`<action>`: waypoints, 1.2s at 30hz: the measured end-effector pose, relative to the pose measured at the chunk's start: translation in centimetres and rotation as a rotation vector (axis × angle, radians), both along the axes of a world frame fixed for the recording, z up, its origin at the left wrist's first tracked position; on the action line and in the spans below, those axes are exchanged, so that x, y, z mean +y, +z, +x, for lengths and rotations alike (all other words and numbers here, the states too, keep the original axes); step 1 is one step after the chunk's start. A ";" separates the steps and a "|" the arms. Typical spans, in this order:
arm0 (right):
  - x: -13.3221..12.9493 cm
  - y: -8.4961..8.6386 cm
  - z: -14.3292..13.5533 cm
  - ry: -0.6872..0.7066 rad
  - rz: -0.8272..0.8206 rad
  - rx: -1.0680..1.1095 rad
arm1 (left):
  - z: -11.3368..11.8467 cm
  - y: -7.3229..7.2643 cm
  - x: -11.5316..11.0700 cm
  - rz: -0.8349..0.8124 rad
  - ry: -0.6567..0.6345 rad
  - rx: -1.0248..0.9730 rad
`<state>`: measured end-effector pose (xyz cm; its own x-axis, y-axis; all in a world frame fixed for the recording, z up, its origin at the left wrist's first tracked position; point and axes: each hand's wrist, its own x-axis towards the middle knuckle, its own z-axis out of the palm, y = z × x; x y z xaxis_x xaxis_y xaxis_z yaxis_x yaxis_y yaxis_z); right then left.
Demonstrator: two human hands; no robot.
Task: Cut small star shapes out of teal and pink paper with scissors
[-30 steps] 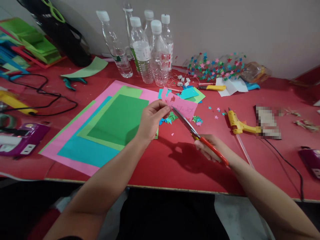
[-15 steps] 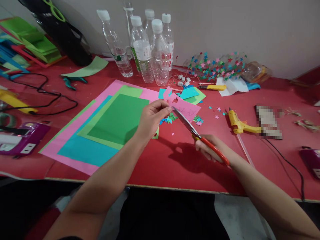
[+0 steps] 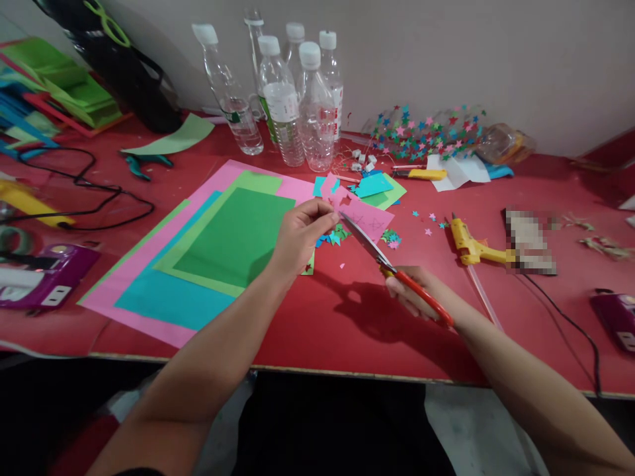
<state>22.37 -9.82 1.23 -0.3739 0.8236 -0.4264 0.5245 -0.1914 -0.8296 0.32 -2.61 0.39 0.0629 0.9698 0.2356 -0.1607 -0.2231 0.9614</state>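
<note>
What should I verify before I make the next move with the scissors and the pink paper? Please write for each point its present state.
1. Pink paper gripped: ok; the left hand pinches it with thumb and fingertips.
2. Scissors gripped: ok; the right hand holds them by the handles.
3. Left fingertips well away from the scissor tips: not ok; the tips point at them, very close.
4. Drawn lines on the paper uncovered: cannot tell; some show, but hand and blades may hide others.
5. Glue gun apart from the right hand: ok; it lies to the right.
</note>
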 end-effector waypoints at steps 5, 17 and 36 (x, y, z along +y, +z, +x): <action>0.0 -0.1 0.0 -0.003 0.023 0.002 | 0.1 0.0 0.0 -0.020 0.011 -0.001; 0.0 0.0 -0.1 -0.002 0.014 -0.020 | 0.2 -0.2 0.0 -0.036 0.003 -0.017; 0.1 -0.3 0.2 0.023 -0.035 0.048 | 0.1 -0.2 0.0 -0.019 0.046 -0.063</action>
